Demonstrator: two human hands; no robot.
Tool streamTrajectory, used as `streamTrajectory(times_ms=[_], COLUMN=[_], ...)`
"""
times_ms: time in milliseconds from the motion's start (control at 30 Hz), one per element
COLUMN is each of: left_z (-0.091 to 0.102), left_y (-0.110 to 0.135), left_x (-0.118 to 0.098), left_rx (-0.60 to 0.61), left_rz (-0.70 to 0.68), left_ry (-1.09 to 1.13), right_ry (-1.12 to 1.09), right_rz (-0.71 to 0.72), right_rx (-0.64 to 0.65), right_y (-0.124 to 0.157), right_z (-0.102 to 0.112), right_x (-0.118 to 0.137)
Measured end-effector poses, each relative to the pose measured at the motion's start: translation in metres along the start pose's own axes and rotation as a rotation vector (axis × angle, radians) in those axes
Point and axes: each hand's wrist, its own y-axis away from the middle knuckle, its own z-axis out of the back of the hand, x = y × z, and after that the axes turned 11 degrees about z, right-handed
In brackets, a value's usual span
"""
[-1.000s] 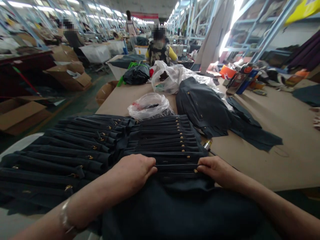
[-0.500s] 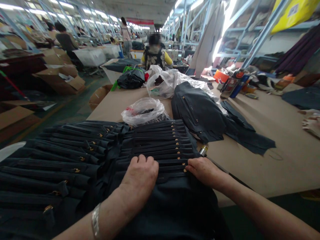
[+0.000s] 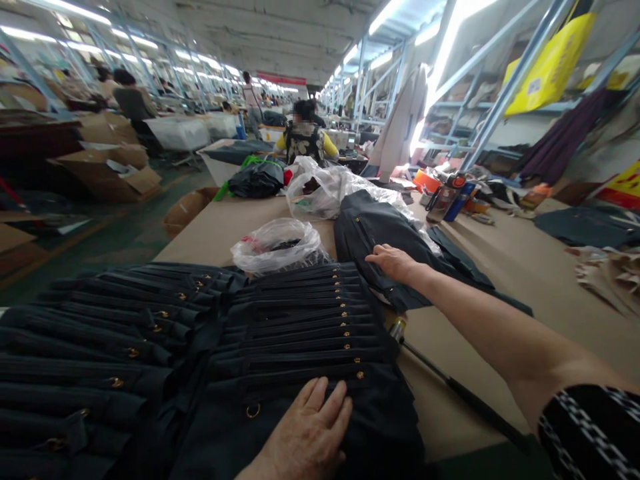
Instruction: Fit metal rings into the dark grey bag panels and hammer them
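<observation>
My left hand [image 3: 313, 427] lies flat, fingers slightly apart, on the front of a stack of dark zippered fabric pieces [image 3: 295, 327]. Gold zipper pulls line that stack's right side, and a gold ring [image 3: 253, 411] shows left of my fingers. My right hand [image 3: 395, 265] is stretched forward over a pile of dark fabric panels [image 3: 365, 213] with zippers. Its fingers are loosely bent at the top panel, with nothing visible in them. To the left, a second stack of zippered pieces [image 3: 95, 360] spreads in overlapping rows.
Beyond the stacks stands an open clear plastic bag [image 3: 277, 247]; more clear plastic [image 3: 320, 193] lies behind it. A long black rod [image 3: 470, 397] with a yellow end rests on the brown tabletop [image 3: 520, 280]. Bottles [image 3: 445, 200] stand at right. A person [image 3: 303, 140] sits ahead.
My right hand has left the stack's zipper end and moved forward to the fabric pile. My left hand has opened from its curled grip and lies flat, nearer to me.
</observation>
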Motion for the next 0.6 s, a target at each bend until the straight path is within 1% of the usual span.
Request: streamTrajectory(times_ms=[33, 100, 167, 233, 333, 433, 467, 500, 533, 600], left_z=[0.000, -0.002, -0.006, -0.009, -0.007, 0.006, 0.013, 0.022, 0.032, 0.059], left_y=[0.000, -0.001, -0.002, -0.002, -0.003, -0.001, 0.000, 0.003, 0.007, 0.017], left_x=[0.000, 0.001, 0.002, 0.003, 0.002, 0.002, 0.003, 0.004, 0.005, 0.005], left_rx=[0.008, -0.006, -0.020, -0.010, 0.015, 0.036, 0.007, -0.063, -0.171, -0.463], left_rz=[0.004, 0.006, 0.002, 0.005, 0.014, 0.010, 0.005, -0.002, -0.012, -0.023], left_ry=[0.007, 0.035, 0.070, 0.089, 0.100, 0.080, 0.069, 0.061, 0.061, 0.076], right_ry=[0.016, 0.043, 0.065, 0.090, 0.140, 0.193, 0.198, 0.198, 0.200, 0.224], right_rz=[0.025, 0.075, 0.122, 0.166, 0.183, 0.105, 0.067, 0.032, 0.004, -0.038], right_rx=[0.017, 0.041, 0.048, 0.042, -0.007, -0.129, -0.173, -0.209, -0.233, -0.278], right_y=[-0.007, -0.015, -0.018, -0.017, -0.010, 0.009, 0.019, 0.030, 0.042, 0.068], right_z=[0.000, 0.000, 0.002, 0.008, 0.031, 0.073, 0.089, 0.105, 0.121, 0.146], right_x=[-0.009, -0.018, -0.019, -0.017, -0.018, -0.026, -0.028, -0.028, -0.025, -0.007])
